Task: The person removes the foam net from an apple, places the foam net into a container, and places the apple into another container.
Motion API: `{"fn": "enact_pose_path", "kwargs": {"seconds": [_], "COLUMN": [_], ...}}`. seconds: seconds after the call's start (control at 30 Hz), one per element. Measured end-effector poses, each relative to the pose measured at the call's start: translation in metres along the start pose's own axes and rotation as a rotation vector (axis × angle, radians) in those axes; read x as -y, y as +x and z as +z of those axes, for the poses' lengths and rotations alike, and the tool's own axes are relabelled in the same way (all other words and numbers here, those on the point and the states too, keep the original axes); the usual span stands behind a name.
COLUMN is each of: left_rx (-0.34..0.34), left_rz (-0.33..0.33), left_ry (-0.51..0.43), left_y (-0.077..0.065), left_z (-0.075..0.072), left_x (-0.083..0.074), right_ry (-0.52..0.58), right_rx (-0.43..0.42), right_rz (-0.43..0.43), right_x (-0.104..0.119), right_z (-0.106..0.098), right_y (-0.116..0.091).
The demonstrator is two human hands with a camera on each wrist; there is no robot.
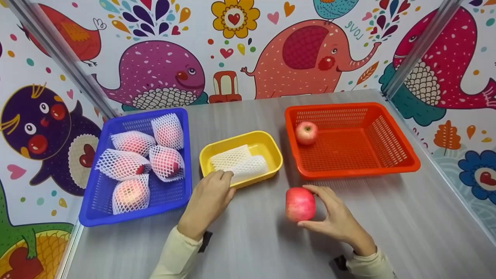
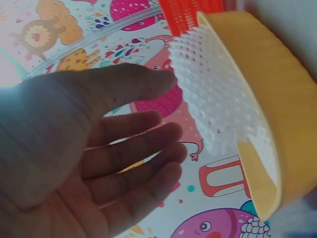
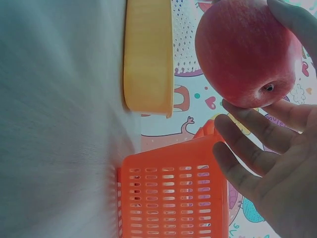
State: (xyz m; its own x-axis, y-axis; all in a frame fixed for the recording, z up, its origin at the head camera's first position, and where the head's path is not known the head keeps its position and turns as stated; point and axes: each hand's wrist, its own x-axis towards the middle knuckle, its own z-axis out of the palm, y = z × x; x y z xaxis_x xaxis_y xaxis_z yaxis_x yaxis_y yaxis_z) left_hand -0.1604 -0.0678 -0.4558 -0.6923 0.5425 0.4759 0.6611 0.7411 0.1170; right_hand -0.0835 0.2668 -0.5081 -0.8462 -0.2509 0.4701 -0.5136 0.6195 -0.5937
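Observation:
My right hand (image 1: 338, 217) pinches a red apple (image 1: 300, 204) between thumb and fingers, in front of the red basket. In the right wrist view the apple (image 3: 247, 52) shows its small dark hollow at one end, and the other fingers spread below it. My left hand (image 1: 209, 199) is at the near left rim of the yellow tray (image 1: 273, 152), beside the white foam net sleeves (image 1: 252, 167) lying inside. The left wrist view shows its thumb close to a foam net (image 2: 208, 91), with the fingers loosely bent and nothing between them; whether the thumb touches is unclear.
On the left stands a blue basket (image 1: 188, 155) with several net-wrapped apples (image 1: 131, 193). At the right a red basket (image 1: 352, 174) has one bare apple (image 1: 306, 133) in its far left corner. Patterned panels (image 1: 232, 46) wall in the grey table (image 1: 255, 240).

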Motion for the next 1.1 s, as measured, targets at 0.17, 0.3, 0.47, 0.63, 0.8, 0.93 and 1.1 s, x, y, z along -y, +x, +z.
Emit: {"fn": "enact_pose_path", "kwargs": {"seconds": [0.17, 0.3, 0.47, 0.63, 0.8, 0.93, 1.1], "left_rx": [0.029, 0.048, 0.057, 0.076, 0.094, 0.095, 0.088], "left_rz": [-0.013, -0.03, -0.038, -0.058, -0.085, -0.086, -0.09], "left_ry": [-0.022, -0.05, -0.066, -0.084, -0.101, -0.098, -0.089], "left_y": [-0.017, -0.028, -0.035, -0.04, -0.043, -0.044, -0.044], "left_z": [-0.008, -0.012, -0.012, -0.011, -0.012, -0.012, -0.013], "left_x": [-0.005, -0.009, -0.013, -0.012, -0.012, -0.012, -0.012], "right_ry": [0.008, 0.003, -0.028, -0.092, -0.155, -0.203, -0.294], "right_rx": [0.005, 0.009, 0.016, 0.006, 0.015, 0.077, 0.174], "right_rz": [0.0, 0.009, -0.006, -0.115, -0.117, 0.031, 0.212], "right_x": [0.001, 0.003, 0.005, 0.001, -0.006, -0.018, -0.048], "right_z": [0.001, 0.002, -0.002, -0.022, -0.056, -0.083, -0.114], "right_y": [0.001, 0.002, 0.006, 0.023, 0.05, 0.074, 0.111]}}
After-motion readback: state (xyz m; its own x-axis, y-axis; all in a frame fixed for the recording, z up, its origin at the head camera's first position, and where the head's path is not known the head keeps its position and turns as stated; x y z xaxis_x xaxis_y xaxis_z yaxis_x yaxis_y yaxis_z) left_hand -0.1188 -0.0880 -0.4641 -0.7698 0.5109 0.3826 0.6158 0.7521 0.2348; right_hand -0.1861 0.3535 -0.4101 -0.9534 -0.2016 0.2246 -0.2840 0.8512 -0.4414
